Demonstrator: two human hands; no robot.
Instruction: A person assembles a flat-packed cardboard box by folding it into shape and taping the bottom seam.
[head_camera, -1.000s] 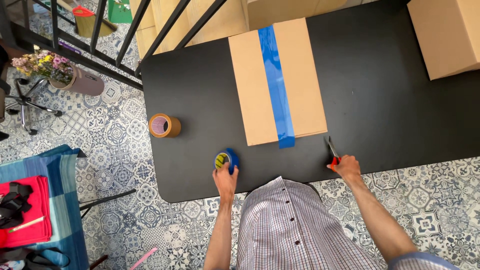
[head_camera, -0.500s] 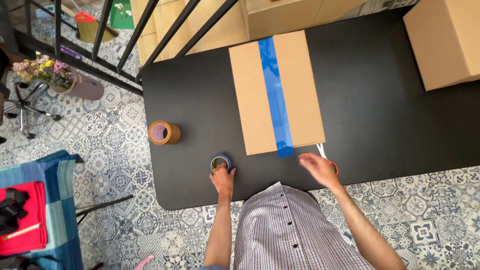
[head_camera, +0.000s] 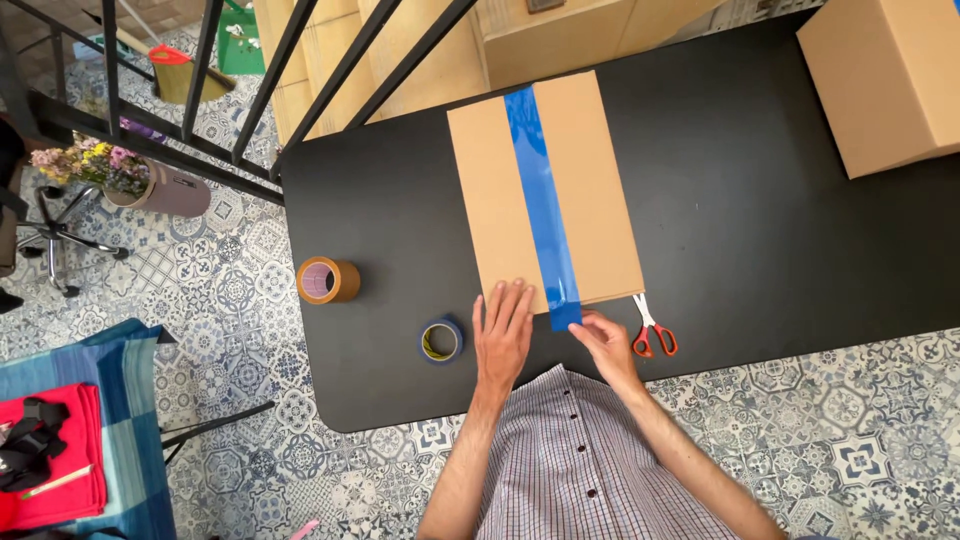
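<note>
Head view is looked down from above onto a wide black bench (head_camera: 400, 200). Far left on it, a brown roll of packing tape (head_camera: 326, 280) is seen lying alone. Next, a blue roll of tape (head_camera: 441, 340) is seen just beside the left hand (head_camera: 503, 335). That hand is laid flat, fingers (head_camera: 515, 300) spread and released, touching the near edge of the flat brown cardboard box (head_camera: 490, 200). A long blue strip of tape (head_camera: 543, 200) is stuck down the middle of the box, and its end hangs over the near edge. The end of the strip is touched by the right hand (head_camera: 605, 345), fingers bent onto it; whether it is pinched cannot be told. Just right of that hand, red-handled scissors (head_camera: 651, 330) are lying on the bench, untouched. Far right, a second brown cardboard box (head_camera: 890, 80) is seen.

For a neat job, the box should be held still and the tape end pressed down smooth and flat, with no wrinkles.
</note>
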